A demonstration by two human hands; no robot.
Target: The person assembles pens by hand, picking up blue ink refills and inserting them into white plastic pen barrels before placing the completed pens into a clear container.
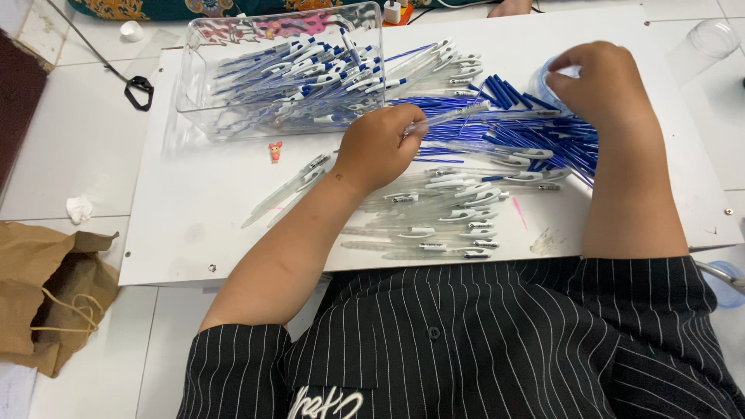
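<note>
Your left hand is curled closed around a clear plastic pen barrel, which sticks out from your fingers to the right and slightly upward, over the middle of the low white table. Your right hand is bent down with its fingers bunched at the rim of a small round clear container at the far right of the table; whether those fingers pinch anything, I cannot tell.

Between your two hands lies a spread of thin blue ink refills, fanned across the table and reaching under your right wrist. Just in front of your left hand is a loose heap of clear pen barrels with white clips, lying mostly side by side. Two more such barrels lie apart to the left of your left forearm.

At the far left of the table stands a clear rectangular plastic bin filled with assembled blue-and-white pens. A tiny pink figurine sits just in front of the bin. On the tiled floor to your left rests a crumpled brown paper bag.
</note>
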